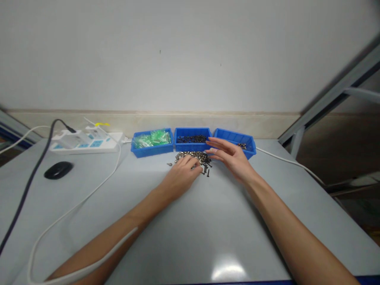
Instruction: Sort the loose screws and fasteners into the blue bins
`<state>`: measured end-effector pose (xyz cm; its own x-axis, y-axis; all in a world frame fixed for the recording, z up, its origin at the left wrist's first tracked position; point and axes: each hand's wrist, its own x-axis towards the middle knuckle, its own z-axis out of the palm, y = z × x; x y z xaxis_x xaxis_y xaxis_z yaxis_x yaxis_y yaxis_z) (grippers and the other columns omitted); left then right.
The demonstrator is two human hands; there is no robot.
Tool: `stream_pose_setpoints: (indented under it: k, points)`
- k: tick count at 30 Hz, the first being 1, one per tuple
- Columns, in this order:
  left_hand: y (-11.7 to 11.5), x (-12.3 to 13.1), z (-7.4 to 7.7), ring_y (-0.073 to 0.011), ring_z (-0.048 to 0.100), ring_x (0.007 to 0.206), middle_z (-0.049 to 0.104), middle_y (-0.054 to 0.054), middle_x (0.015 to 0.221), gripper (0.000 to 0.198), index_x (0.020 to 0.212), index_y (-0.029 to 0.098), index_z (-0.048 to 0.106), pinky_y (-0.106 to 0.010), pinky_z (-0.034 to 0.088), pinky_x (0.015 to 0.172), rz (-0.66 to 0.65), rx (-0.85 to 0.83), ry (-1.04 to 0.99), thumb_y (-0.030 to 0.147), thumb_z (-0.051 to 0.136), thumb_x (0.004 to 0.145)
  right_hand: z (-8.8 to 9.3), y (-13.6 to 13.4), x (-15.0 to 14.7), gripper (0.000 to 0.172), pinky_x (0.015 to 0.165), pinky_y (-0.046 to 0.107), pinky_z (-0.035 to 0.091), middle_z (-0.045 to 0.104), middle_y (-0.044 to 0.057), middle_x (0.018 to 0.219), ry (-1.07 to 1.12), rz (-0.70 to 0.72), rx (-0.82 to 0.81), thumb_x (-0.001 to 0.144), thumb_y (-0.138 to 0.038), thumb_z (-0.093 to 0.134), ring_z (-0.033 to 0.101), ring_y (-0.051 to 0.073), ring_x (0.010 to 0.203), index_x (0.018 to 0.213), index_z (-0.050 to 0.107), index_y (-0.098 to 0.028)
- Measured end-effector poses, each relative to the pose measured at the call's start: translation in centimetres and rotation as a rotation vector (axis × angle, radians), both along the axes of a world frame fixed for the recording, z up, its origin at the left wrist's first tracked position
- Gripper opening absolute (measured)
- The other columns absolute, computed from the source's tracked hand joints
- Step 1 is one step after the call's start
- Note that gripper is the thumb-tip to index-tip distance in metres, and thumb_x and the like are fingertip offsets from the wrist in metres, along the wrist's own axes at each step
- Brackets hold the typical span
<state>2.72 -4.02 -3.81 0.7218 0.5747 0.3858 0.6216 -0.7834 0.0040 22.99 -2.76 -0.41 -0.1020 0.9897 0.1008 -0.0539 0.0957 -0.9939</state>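
Note:
A heap of small metal screws (202,157) lies on the grey table in front of three blue bins. Over its near left side is my left hand (184,174), fingers bent down into the screws in a closed, pinching shape; whatever is between the fingertips is hidden. My right hand (233,158) hovers at the heap's right, before the right bin, with its fingers stretched out and apart and nothing seen in them. Dark screws (192,139) fill the bottom of the middle bin (192,147). The right bin (251,147) holds a few small metal pieces (242,146), partly behind my hand.
Green-and-clear plastic packets (156,137) lie in the left bin (152,151). Further left are a white power strip (115,143) with plugs and a black mouse (58,170). A white cable (86,198) loops across the table and over my left forearm. A wall stands behind.

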Motion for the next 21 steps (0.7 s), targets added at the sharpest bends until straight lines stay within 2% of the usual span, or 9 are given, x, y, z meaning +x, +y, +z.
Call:
stream_pose_setpoints:
  k: [3,5,10,15,18,21]
  points:
    - [0.0,-0.3,0.1,-0.0227,0.051,0.093,0.061,-0.007,0.099,0.011,0.092,0.015,0.061,-0.036,0.046,0.085,0.012,-0.009,0.006,0.019,0.052,0.097,-0.2,-0.4,0.5,0.041,0.092,0.042,0.053,0.07,0.009,0.123,-0.025,0.005,-0.012,0.076,-0.036,0.077,0.07,0.024,0.102,0.116,0.07,-0.026]
    - [-0.1,-0.6,0.5,-0.0228,0.052,0.091,0.062,-0.007,0.094,0.01,0.091,0.015,0.06,-0.036,0.047,0.083,0.015,-0.04,-0.015,0.018,0.053,0.096,-0.1,-0.6,0.6,0.036,0.088,0.04,0.054,0.074,0.01,0.112,-0.057,0.011,-0.012,0.077,-0.037,0.076,0.071,0.022,0.094,0.11,0.072,-0.023]
    - [-0.5,-1.4,2.0,-0.0192,0.057,0.087,0.063,-0.003,0.086,0.005,0.093,0.018,0.058,-0.031,0.048,0.079,0.006,-0.13,-0.295,0.015,0.055,0.095,0.4,-1.0,0.8,0.029,0.079,0.038,0.056,0.076,0.007,0.081,-0.174,0.121,-0.055,0.074,-0.039,0.077,0.071,0.02,0.075,0.095,0.076,-0.019]
    - [-0.6,-2.0,2.5,-0.0158,0.058,0.079,0.061,-0.001,0.082,0.008,0.089,0.018,0.057,-0.026,0.047,0.071,0.017,-0.087,-0.446,0.014,0.064,0.089,0.3,-1.4,0.2,0.029,0.078,0.034,0.055,0.076,0.006,0.081,-0.174,0.318,-0.073,0.073,-0.032,0.078,0.071,0.019,0.077,0.099,0.076,-0.018]
    - [-0.6,-2.0,2.3,-0.015,0.058,0.079,0.061,0.0,0.081,0.009,0.089,0.018,0.058,-0.025,0.047,0.07,0.01,-0.087,-0.463,0.014,0.066,0.088,0.1,-1.7,-0.4,0.03,0.078,0.033,0.056,0.077,0.006,0.083,-0.126,0.351,-0.114,0.07,-0.028,0.08,0.072,0.018,0.08,0.098,0.076,-0.019]
    - [-0.6,-1.9,2.1,-0.0158,0.058,0.081,0.062,-0.001,0.082,0.007,0.089,0.018,0.059,-0.026,0.048,0.071,0.014,-0.112,-0.463,0.018,0.066,0.089,0.0,-1.7,-0.8,0.025,0.072,0.032,0.056,0.076,0.005,0.076,-0.123,0.318,-0.119,0.068,-0.031,0.082,0.071,0.018,0.072,0.09,0.077,-0.019]
